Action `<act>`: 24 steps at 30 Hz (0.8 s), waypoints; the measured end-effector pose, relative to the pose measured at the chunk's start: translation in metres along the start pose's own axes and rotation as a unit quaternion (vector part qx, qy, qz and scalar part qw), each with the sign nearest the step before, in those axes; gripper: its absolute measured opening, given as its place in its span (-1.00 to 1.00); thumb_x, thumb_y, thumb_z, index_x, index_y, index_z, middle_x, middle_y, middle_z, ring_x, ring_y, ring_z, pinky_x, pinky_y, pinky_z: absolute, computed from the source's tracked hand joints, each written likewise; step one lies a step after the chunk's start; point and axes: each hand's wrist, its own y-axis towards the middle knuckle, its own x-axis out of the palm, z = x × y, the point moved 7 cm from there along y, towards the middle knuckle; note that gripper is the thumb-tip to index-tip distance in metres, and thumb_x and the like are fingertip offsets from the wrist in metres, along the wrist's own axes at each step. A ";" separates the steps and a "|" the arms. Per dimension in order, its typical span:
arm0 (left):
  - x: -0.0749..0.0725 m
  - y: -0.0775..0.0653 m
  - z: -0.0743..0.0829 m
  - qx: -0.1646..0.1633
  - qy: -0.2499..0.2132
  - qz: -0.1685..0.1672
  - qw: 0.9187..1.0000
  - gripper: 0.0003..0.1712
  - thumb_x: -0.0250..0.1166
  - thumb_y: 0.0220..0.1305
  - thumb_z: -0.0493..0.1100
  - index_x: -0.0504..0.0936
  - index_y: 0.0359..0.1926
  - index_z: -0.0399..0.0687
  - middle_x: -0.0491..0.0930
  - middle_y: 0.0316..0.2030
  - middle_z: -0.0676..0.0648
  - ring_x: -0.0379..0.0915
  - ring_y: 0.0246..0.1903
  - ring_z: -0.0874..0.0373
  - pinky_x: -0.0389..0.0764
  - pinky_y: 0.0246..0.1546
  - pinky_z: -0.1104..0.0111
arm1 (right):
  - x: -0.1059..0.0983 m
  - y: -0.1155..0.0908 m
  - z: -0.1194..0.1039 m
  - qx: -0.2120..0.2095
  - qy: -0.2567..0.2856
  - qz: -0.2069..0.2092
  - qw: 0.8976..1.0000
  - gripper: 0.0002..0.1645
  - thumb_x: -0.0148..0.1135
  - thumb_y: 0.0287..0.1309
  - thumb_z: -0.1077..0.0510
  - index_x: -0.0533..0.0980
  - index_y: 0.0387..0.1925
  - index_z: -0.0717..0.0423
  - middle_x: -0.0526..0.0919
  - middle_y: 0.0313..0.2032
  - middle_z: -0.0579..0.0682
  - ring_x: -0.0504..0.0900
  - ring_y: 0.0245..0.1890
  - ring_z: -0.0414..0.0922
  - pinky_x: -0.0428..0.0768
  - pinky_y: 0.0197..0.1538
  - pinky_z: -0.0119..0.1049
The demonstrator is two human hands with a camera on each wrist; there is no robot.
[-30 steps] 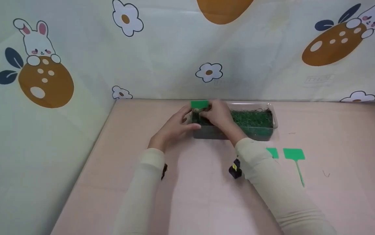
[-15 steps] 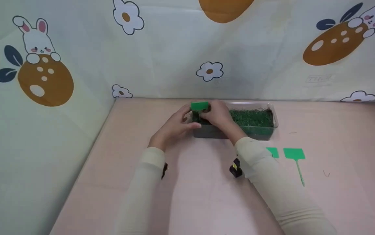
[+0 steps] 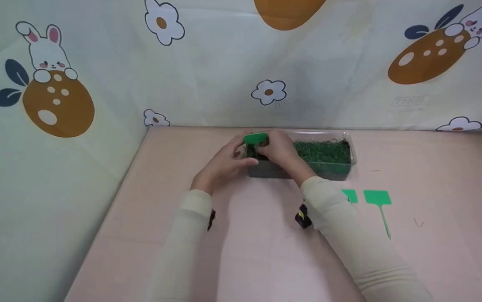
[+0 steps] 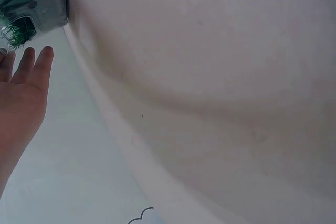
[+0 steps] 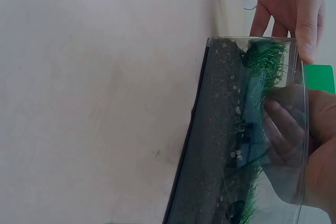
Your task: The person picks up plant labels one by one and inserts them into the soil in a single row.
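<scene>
A clear plastic planter box (image 3: 336,171) holds dark soil with green grass (image 3: 322,152) on top. Above its left end stands a green T-shaped plant label (image 3: 255,138), slightly tilted. My right hand (image 3: 282,149) reaches into the box with fingers curled, seemingly pinching the label's stem; the fingertips are partly hidden. Through the clear wall in the right wrist view, the curled fingers (image 5: 281,121) show close to the grass. My left hand (image 3: 223,161) is at the box's left end, thumb in front and fingers stretched out behind; in the left wrist view these fingers (image 4: 42,69) look straight.
Two more green labels lie on the pink tabletop (image 3: 261,251): one whole label (image 3: 377,198) and another label (image 3: 351,196) partly under my right sleeve. Thin dark bits (image 3: 418,223) lie to the right. A patterned sheet (image 3: 207,75) rises behind the box.
The green label above the box has sunk slightly and tilted, its left side lower. My hands hold almost the same place; the box has not moved.
</scene>
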 end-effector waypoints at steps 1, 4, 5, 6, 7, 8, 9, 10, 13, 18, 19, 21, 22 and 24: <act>0.000 0.000 0.000 -0.003 0.000 0.002 1.000 -0.04 0.39 0.27 0.01 0.09 0.56 0.19 -0.03 0.59 0.06 -0.17 0.58 0.12 0.07 0.57 0.08 | 0.000 0.000 0.000 0.001 -0.001 0.001 1.000 -0.93 0.28 0.25 0.20 0.58 -0.30 0.15 0.56 -0.39 -0.01 0.49 -0.37 -0.10 0.54 -0.19 -0.24; -0.001 -0.002 -0.001 -0.011 0.003 0.007 1.000 -0.05 0.40 0.25 0.05 0.11 0.55 0.22 0.01 0.57 0.09 -0.15 0.58 0.13 0.09 0.57 0.11 | -0.001 0.001 0.001 0.008 -0.002 0.001 1.000 -0.90 0.28 0.26 0.19 0.55 -0.31 0.14 0.54 -0.38 -0.02 0.49 -0.36 -0.09 0.54 -0.18 -0.22; -0.001 -0.002 -0.001 -0.012 0.003 0.008 1.000 -0.05 0.41 0.25 0.05 0.12 0.55 0.23 0.02 0.57 0.08 -0.14 0.58 0.13 0.09 0.57 0.11 | -0.001 0.001 0.001 0.010 -0.002 -0.001 1.000 -0.90 0.28 0.26 0.18 0.54 -0.31 0.15 0.54 -0.36 -0.02 0.48 -0.35 -0.09 0.54 -0.17 -0.22; -0.001 -0.002 -0.001 -0.014 0.002 0.009 1.000 -0.05 0.41 0.24 0.05 0.12 0.55 0.24 0.03 0.57 0.09 -0.13 0.58 0.14 0.10 0.57 0.12 | -0.001 0.000 0.002 0.013 0.001 -0.003 1.000 -0.89 0.29 0.26 0.18 0.55 -0.29 0.15 0.55 -0.35 -0.02 0.48 -0.34 -0.09 0.54 -0.15 -0.21; -0.001 -0.002 0.000 -0.014 0.001 0.009 1.000 -0.05 0.41 0.25 0.03 0.11 0.55 0.24 0.03 0.57 0.07 -0.13 0.57 0.14 0.10 0.56 0.12 | -0.001 0.000 0.002 0.016 0.005 -0.005 1.000 -0.89 0.29 0.26 0.17 0.56 -0.27 0.15 0.56 -0.34 -0.02 0.48 -0.33 -0.09 0.54 -0.14 -0.21; -0.001 -0.002 0.000 -0.013 0.001 0.008 1.000 -0.05 0.41 0.25 0.02 0.11 0.55 0.23 0.02 0.57 0.06 -0.13 0.57 0.14 0.11 0.56 0.11 | -0.001 0.000 0.002 0.015 0.011 -0.007 1.000 -0.89 0.29 0.26 0.18 0.57 -0.25 0.15 0.58 -0.33 -0.01 0.48 -0.33 -0.09 0.55 -0.13 -0.20; -0.001 -0.002 0.000 -0.011 0.002 0.008 1.000 -0.06 0.40 0.26 0.01 0.11 0.55 0.24 0.01 0.57 0.05 -0.12 0.57 0.14 0.11 0.56 0.11 | -0.001 0.000 0.002 0.013 0.018 -0.009 1.000 -0.88 0.30 0.25 0.18 0.59 -0.22 0.16 0.60 -0.32 0.00 0.49 -0.32 -0.09 0.55 -0.13 -0.20; -0.001 -0.002 0.001 -0.008 0.002 0.008 1.000 -0.06 0.40 0.26 0.00 0.12 0.55 0.23 0.01 0.58 0.04 -0.12 0.57 0.14 0.11 0.56 0.10 | -0.002 0.000 0.002 0.011 0.024 -0.010 1.000 -0.86 0.30 0.25 0.18 0.61 -0.18 0.15 0.62 -0.30 0.01 0.49 -0.31 -0.10 0.56 -0.12 -0.20; -0.001 -0.001 0.000 -0.006 0.004 0.006 1.000 -0.07 0.40 0.25 0.01 0.14 0.54 0.24 0.01 0.58 0.05 -0.11 0.57 0.14 0.11 0.56 0.09 | -0.004 -0.001 0.001 -0.002 0.040 -0.010 0.999 -0.78 0.31 0.24 0.19 0.64 -0.09 0.13 0.68 -0.24 0.04 0.53 -0.28 -0.10 0.60 -0.08 -0.19; 0.000 0.000 -0.001 -0.016 0.002 0.004 1.000 -0.04 0.40 0.25 0.01 0.08 0.56 0.23 -0.03 0.58 0.09 -0.12 0.57 0.15 0.11 0.56 0.14 | -0.009 -0.002 0.003 -0.004 0.047 -0.008 0.999 -0.80 0.31 0.25 0.17 0.63 -0.11 0.14 0.71 -0.18 0.07 0.58 -0.24 -0.09 0.65 -0.04 -0.15; 0.000 0.000 -0.001 -0.019 0.004 0.004 1.000 -0.03 0.40 0.25 0.02 0.07 0.56 0.24 -0.03 0.58 0.10 -0.12 0.57 0.16 0.11 0.56 0.16 | -0.010 -0.002 0.003 -0.002 0.049 -0.007 0.999 -0.81 0.31 0.26 0.17 0.63 -0.12 0.15 0.71 -0.17 0.08 0.59 -0.23 -0.08 0.66 -0.03 -0.14; 0.000 0.000 -0.002 -0.024 0.008 0.004 1.000 -0.01 0.40 0.25 0.03 0.05 0.57 0.25 -0.04 0.58 0.11 -0.12 0.57 0.15 0.12 0.56 0.17 | -0.011 -0.002 0.006 0.007 0.055 -0.008 0.998 -0.83 0.30 0.26 0.18 0.63 -0.13 0.14 0.70 -0.16 0.08 0.59 -0.21 -0.07 0.66 -0.02 -0.13; 0.001 0.000 -0.002 -0.027 0.011 0.004 1.000 -0.01 0.40 0.25 0.03 0.04 0.57 0.27 -0.05 0.58 0.11 -0.12 0.57 0.15 0.12 0.56 0.18 | -0.012 -0.003 0.007 0.011 0.059 -0.008 0.998 -0.83 0.29 0.26 0.19 0.63 -0.12 0.13 0.70 -0.15 0.08 0.59 -0.19 -0.06 0.67 -0.01 -0.12; 0.001 0.000 -0.002 -0.030 0.014 0.005 0.999 -0.01 0.40 0.26 0.04 0.04 0.57 0.29 -0.04 0.58 0.11 -0.11 0.57 0.15 0.13 0.56 0.18 | -0.013 -0.003 0.008 0.014 0.065 -0.010 0.998 -0.82 0.29 0.26 0.19 0.63 -0.11 0.12 0.69 -0.13 0.09 0.60 -0.17 -0.05 0.67 0.02 -0.11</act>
